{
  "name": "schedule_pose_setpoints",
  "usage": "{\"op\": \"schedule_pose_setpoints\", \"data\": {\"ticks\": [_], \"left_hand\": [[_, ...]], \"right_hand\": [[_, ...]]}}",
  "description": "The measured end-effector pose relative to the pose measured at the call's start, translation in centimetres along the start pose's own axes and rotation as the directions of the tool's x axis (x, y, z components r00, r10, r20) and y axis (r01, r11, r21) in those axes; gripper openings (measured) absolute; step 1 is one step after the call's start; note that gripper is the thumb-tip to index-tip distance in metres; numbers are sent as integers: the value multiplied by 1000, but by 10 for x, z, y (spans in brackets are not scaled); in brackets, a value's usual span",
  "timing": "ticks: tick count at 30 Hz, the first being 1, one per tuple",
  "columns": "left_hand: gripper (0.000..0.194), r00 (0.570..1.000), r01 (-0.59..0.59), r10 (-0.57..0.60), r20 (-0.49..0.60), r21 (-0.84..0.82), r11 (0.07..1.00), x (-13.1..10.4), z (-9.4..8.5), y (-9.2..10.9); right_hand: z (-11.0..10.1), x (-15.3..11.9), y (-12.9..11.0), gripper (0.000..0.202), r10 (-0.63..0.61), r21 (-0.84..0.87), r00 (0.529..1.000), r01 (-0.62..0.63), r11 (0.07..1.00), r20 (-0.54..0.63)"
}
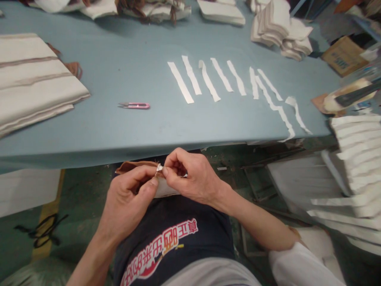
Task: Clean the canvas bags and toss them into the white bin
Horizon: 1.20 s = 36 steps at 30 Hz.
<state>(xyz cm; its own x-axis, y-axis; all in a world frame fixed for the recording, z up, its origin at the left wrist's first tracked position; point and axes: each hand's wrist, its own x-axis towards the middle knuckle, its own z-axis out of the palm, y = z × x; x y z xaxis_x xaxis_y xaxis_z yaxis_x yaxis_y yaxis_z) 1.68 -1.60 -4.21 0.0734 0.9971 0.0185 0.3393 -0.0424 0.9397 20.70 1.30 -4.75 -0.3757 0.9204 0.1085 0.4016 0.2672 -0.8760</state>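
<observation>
1. Workpiece [166, 190], brown along its upper edge and pale below, is held above the lap, just off the near edge of the table.
2. White scrap [159, 168] sits at the workpiece's edge, between the fingertips. Left hand [127, 192] pinches the edge beside it between thumb and forefinger; right hand [195, 174] seems to grip the scrap the same way. The fingertips nearly meet.
3. Good handling here probably means a firm left pinch close to the scrap, so the edge does not buckle, and small right-hand movements that keep the thin material from tearing or creasing askew.
4. Fingers cover most of the contact, so whether the scrap is attached, folded over or merely held cannot be told. Another white fleck shows under the right hand; whether it belongs to the same scrap is unclear.
5. Dark garment [205, 242] lies beneath, its printed lettering upside down in this view.
6. Table [98, 71] bears pink snips [137, 105] and loose white strips [180, 82], some overlapping at the right.
7. Pale stack [32, 75] is cut off at left; the piles along the top are cropped, and the right-hand clutter is blurred.
</observation>
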Motion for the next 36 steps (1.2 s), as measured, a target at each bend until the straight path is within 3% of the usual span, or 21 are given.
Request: {"op": "schedule_pose_setpoints", "data": {"ticks": [8, 12, 16, 22, 25, 29, 36], "left_hand": [[24, 989, -144, 141, 41, 77, 987, 1, -9, 5], [24, 980, -183, 177, 86, 72, 980, -1, -8, 10], [25, 973, -214, 205, 103, 80, 974, -4, -8, 12], [25, 983, -148, 146, 107, 12, 989, -8, -10, 15], [27, 989, -75, 86, 119, -94, 993, -12, -9, 7], [34, 984, 42, 1, 176, -241, 970, -18, -9, -4], [35, 978, 43, -10, 208, -154, 987, -12, -16, 0]], "right_hand": [[1, -2, 11, 34, -311, -187, 948, 317, 930, 60], [-4, -2, 12, 40, -292, -180, 953, 303, 936, 86], [-8, -5, 2, 30, -289, -164, 955, 295, 941, 61], [-6, -6, -16, 13, -146, -89, 989, 145, 985, 0], [-6, -1, -19, 16, 3, 109, 993, -16, 994, 116], [-9, 4, -21, 26, 125, 286, 946, -214, 934, 300], [-5, 8, -6, 33, 151, 428, 905, -328, 842, 397]]}}
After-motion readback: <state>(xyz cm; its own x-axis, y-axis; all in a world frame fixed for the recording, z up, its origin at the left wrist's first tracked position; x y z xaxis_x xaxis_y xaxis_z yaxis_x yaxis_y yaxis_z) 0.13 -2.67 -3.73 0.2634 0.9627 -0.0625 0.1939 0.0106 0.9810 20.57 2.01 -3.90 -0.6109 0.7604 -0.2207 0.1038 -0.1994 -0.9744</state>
